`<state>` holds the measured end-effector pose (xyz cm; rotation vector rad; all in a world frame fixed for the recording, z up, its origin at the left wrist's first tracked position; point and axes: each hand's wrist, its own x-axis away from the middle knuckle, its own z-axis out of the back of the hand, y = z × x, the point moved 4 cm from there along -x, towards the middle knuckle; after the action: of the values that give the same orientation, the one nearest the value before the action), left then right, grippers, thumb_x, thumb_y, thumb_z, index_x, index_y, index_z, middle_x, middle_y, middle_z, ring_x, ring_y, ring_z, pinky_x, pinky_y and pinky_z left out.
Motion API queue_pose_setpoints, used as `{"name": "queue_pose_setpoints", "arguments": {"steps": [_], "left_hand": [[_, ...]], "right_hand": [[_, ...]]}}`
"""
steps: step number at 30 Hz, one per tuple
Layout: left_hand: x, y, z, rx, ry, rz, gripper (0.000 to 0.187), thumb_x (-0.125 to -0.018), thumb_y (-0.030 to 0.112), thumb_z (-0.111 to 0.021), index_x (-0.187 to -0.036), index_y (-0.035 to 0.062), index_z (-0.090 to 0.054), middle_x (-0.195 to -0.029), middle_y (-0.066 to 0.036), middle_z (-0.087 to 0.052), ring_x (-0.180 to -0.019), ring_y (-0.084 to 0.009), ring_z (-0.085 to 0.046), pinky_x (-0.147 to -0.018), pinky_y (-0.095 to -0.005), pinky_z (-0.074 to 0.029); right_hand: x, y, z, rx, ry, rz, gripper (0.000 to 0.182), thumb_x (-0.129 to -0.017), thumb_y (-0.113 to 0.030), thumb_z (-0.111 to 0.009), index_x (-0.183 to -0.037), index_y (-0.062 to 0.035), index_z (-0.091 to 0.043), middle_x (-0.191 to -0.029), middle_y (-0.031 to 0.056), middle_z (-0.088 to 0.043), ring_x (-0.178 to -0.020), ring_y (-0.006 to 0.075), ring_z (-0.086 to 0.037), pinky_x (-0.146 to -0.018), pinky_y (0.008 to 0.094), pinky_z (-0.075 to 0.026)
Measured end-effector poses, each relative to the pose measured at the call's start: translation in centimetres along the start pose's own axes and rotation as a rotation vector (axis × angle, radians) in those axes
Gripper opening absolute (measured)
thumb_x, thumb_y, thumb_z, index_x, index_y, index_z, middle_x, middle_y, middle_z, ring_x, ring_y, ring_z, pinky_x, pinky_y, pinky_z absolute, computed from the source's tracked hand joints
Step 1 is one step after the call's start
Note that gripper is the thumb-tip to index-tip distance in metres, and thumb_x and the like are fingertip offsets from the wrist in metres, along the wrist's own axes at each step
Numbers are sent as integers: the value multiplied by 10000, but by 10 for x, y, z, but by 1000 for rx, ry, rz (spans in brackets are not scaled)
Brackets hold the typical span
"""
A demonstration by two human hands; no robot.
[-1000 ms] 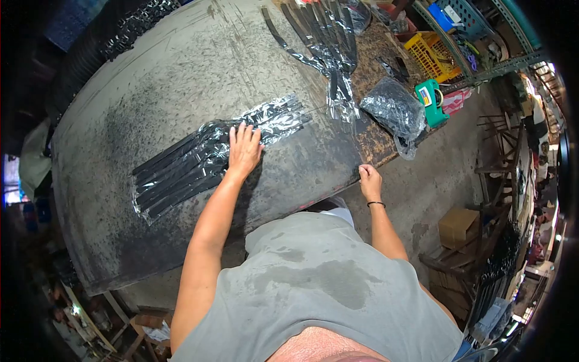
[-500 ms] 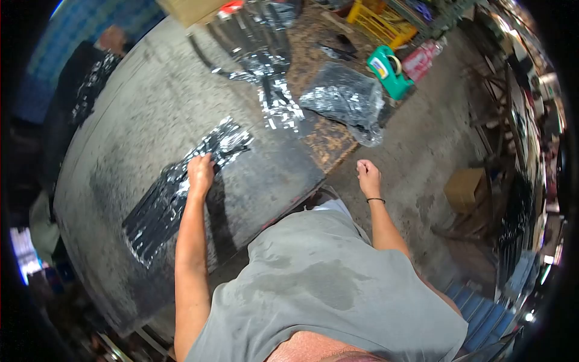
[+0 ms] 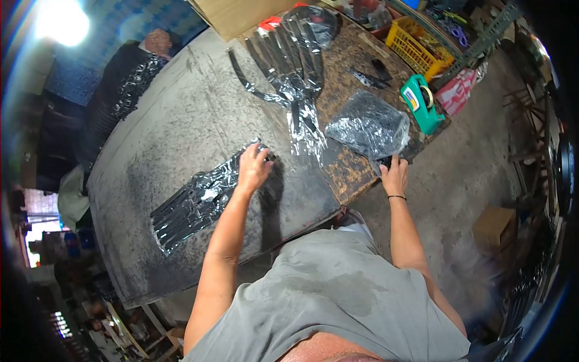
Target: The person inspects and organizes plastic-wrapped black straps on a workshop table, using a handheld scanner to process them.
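Observation:
My left hand [image 3: 254,169] is over the upper right end of a flat bundle of black strips in clear plastic [image 3: 196,202], fingers apart and touching or just above it. The bundle lies slantwise on the worn grey tabletop [image 3: 142,160]. At the table's right edge my right hand [image 3: 394,178] reaches the lower corner of a clear plastic bag with dark contents [image 3: 368,123]. Its fingers look stretched out and apart at the bag's edge. Farther back, several long black pieces, partly wrapped in clear plastic [image 3: 298,90], lie fanned out.
A green tape dispenser [image 3: 422,105] stands right of the bag, near a red and white packet [image 3: 456,90]. Behind are a yellow crate [image 3: 416,48] and a cardboard box [image 3: 241,15]. Black wrapped material [image 3: 129,90] is beyond the far left edge. Another box [image 3: 494,226] sits at right.
My left hand has moved from gripping the bundle's middle to its upper end, and its fingers have opened. The right hand has gone from a closed fist off the table to the bag's corner.

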<state>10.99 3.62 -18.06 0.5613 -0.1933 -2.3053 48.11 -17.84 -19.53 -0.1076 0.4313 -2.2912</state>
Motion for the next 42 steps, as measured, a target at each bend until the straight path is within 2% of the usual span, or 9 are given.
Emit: {"name": "queue_pose_setpoints", "arguments": {"steps": [8,12,16,19,28,33,36,39,42], "left_hand": [[-65,35,-57,-34,-290,-103,280,-789,147,-622,-1066,106,-623,-1175,-119,-551,-1140,-331,-490,-937,-418,-408],[-101,42,-78,-328,-454,-310,302,-846,178,-545,-1142,144,-592,-1263,-69,-501,-1266,-286,-392,-1005,-449,-351],[-125,33,-99,-472,-344,-499,326,-875,215,-490,-1192,185,-560,-1253,-38,-489,-1354,-255,-282,-1081,-534,-230],[-140,35,-98,-573,-622,-504,328,-884,188,-466,-1206,181,-530,-1271,-32,-476,-1355,-251,-288,-1099,-528,-192],[-157,9,-65,-442,-455,-461,126,-815,188,-568,-895,166,-663,-944,-31,-554,-1050,-224,-501,-1069,-508,-267],[-188,-2,37,81,63,-141,88,-725,96,-687,-776,67,-622,-751,-120,-601,-770,-334,-575,-695,-448,-445],[-175,-29,82,242,374,102,142,-771,103,-710,-814,25,-599,-723,-93,-577,-654,-249,-561,-629,-332,-468],[-148,-39,112,635,528,228,107,-819,86,-691,-857,21,-614,-745,0,-587,-662,-70,-530,-594,-230,-454],[-121,-17,133,818,531,324,109,-810,95,-706,-841,32,-623,-694,16,-581,-610,-48,-520,-544,-219,-446]], "right_hand": [[-14,48,-34,-293,-119,83,603,-836,-138,-618,-1374,-36,-366,-1191,255,-515,-1073,423,-523,-867,461,-448],[-14,21,11,-412,-341,-259,549,-773,-114,-674,-1276,15,-493,-969,229,-623,-872,358,-614,-763,417,-471],[-17,18,18,-427,-184,-101,361,-821,-87,-595,-1162,31,-587,-843,212,-635,-788,364,-622,-731,427,-472],[-17,16,23,-287,-108,-19,328,-839,-55,-527,-1155,9,-589,-933,221,-634,-863,378,-614,-768,442,-473],[-14,5,60,-420,-113,-25,252,-818,-47,-525,-1044,-10,-630,-936,198,-614,-858,366,-597,-768,417,-466],[-9,-5,92,-435,-376,25,234,-809,-54,-535,-1008,0,-645,-896,181,-605,-799,344,-598,-729,389,-468],[-6,-5,101,-406,-384,138,242,-805,-48,-528,-1009,-10,-651,-891,179,-609,-797,344,-599,-724,389,-468],[-3,2,98,-598,-345,154,191,-850,-87,-531,-968,7,-648,-779,119,-620,-678,216,-602,-647,328,-468],[2,-10,116,-685,-442,86,193,-879,-135,-562,-900,43,-633,-686,49,-595,-611,92,-546,-572,252,-439]]}}
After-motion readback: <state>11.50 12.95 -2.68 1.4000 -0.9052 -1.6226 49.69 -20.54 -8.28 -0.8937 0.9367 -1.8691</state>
